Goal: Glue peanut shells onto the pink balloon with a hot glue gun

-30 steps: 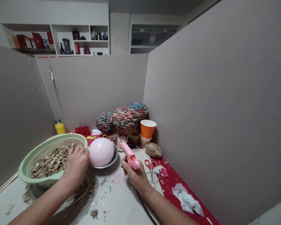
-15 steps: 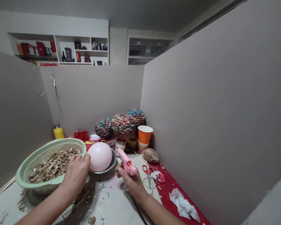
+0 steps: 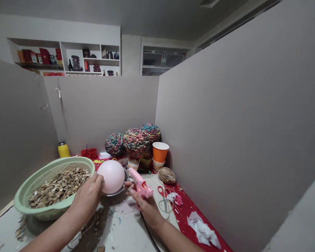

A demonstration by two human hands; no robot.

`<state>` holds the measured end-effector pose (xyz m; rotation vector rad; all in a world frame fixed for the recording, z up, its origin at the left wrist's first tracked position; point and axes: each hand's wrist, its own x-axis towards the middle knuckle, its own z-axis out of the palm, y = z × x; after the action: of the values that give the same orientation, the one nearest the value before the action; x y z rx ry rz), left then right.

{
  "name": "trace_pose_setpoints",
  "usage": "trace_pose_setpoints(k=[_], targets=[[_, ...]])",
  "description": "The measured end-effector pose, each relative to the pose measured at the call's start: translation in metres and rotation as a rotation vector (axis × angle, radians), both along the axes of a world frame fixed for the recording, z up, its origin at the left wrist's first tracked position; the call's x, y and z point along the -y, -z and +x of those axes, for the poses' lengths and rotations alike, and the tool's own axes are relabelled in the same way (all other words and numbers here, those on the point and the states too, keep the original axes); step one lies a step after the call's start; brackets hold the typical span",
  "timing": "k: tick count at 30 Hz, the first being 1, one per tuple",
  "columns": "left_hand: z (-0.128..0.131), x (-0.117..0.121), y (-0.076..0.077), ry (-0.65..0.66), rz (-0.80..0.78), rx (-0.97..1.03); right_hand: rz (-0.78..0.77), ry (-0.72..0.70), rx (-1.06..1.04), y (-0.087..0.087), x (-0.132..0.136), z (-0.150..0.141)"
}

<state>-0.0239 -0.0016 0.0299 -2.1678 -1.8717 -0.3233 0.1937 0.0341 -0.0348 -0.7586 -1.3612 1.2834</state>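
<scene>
A pale pink balloon (image 3: 111, 176) rests in a round metal bowl (image 3: 118, 192), of which only part of the rim shows. At the balloon's lower left is my left hand (image 3: 90, 191), its fingers bent and pressed together against or just beside the surface; the fingertips are hidden, so what they pinch cannot be made out. My right hand (image 3: 144, 206) is wrapped round a pink hot glue gun (image 3: 140, 182), its nozzle tilted up and left, with a small orange light glowing. Some right fingers reach toward the bowl's right rim.
At left, a green basket (image 3: 54, 212) holds many shell pieces (image 3: 60, 185). Behind stand multicoloured shell-covered balls (image 3: 136, 141), an orange paper cup (image 3: 160, 154) and a yellow bottle (image 3: 64, 150). Twine (image 3: 166, 175), red-handled scissors (image 3: 161, 190) and crumpled tissue (image 3: 202, 229) lie right. Grey panels (image 3: 105, 105) enclose the table.
The view has shifted slightly. My left hand has slid a little down and right along the balloon's edge. The glue gun and right hand have come slightly closer to the balloon.
</scene>
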Motion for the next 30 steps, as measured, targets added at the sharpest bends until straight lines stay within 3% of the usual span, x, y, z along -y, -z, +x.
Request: trace_pose_setpoints(k=[6,17,22,30], targets=[[0.001,-0.003,-0.001,0.022,-0.059,0.041,-0.041,-0.038,-0.089,0.003,-0.001,-0.003],[-0.004,0.004,0.000,0.065,-0.145,0.217,-0.010,-0.066,-0.069,0.005,-0.001,-0.006],[-0.004,0.009,-0.005,0.161,-0.180,0.278,0.027,-0.073,-0.057,0.006,-0.004,-0.007],[-0.004,0.014,-0.010,0.182,-0.193,0.287,-0.015,-0.104,-0.068,0.011,-0.005,-0.008]])
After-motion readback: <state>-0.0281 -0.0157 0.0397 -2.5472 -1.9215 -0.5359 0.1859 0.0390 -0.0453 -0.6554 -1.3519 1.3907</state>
